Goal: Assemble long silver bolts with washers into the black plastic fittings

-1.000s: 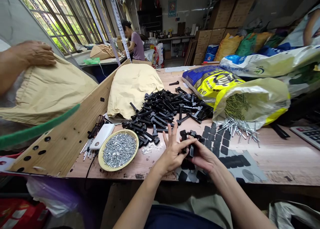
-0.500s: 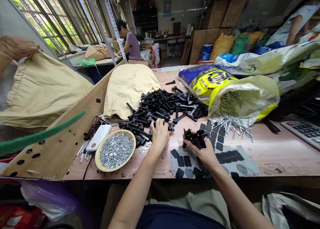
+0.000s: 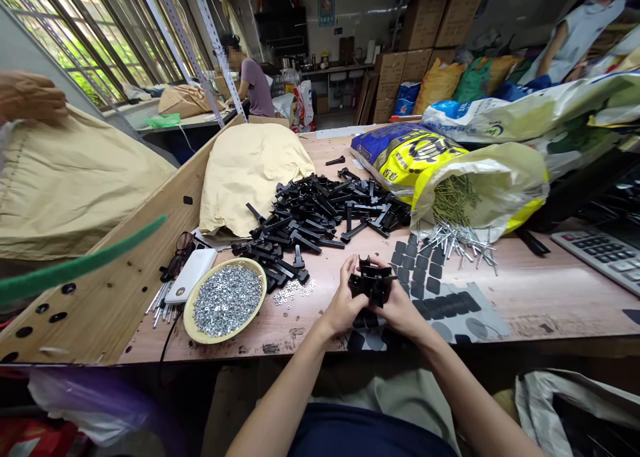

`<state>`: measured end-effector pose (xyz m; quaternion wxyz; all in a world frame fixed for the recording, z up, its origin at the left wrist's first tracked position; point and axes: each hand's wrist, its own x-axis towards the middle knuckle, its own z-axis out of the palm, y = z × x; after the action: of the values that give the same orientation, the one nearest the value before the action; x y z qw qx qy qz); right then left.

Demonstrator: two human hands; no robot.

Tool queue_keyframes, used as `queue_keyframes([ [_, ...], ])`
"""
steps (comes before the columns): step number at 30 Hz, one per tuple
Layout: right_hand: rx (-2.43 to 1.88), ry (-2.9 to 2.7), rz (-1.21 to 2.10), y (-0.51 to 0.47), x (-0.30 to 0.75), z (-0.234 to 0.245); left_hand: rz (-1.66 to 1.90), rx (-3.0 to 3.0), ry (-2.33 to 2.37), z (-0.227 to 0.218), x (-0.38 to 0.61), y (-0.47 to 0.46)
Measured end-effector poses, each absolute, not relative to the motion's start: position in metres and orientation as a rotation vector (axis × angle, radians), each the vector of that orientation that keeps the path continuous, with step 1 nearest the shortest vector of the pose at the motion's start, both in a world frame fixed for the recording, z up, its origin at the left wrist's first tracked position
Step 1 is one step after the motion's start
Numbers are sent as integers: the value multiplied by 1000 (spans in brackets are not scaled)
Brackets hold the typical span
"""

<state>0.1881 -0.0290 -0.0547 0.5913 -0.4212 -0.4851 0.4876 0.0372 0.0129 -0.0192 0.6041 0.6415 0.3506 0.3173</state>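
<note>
Wood-grain bench (image 3: 545,284), cluttered. Black parts (image 3: 373,280) glossy, blocky, bunched, U-notched at top, held near its front edge; left hand (image 3: 344,307) and right hand (image 3: 399,307) together, clamped on them. Similar black pile (image 3: 320,209) behind, farther back.

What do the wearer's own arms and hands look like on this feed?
The left hand and right hand are ungloved. Both forearms are bare as far as they show, with no sleeve, watch, band or cable visible. Some fingers are hidden, so I can't rule out rings. Dark blue fabric shows between the arms.
</note>
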Motion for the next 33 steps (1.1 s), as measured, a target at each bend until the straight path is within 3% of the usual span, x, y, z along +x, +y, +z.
queue_keyframes([
  [6,-1038,-1197,1148,-28,199,-53,479,1724,834,-7,29,27],
  [15,-1039,-1082,1155,-34,199,-49,565,1650,759,-4,37,20],
  [33,-1079,-1463,1101,-39,204,-44,673,1811,650,0,43,13],
])
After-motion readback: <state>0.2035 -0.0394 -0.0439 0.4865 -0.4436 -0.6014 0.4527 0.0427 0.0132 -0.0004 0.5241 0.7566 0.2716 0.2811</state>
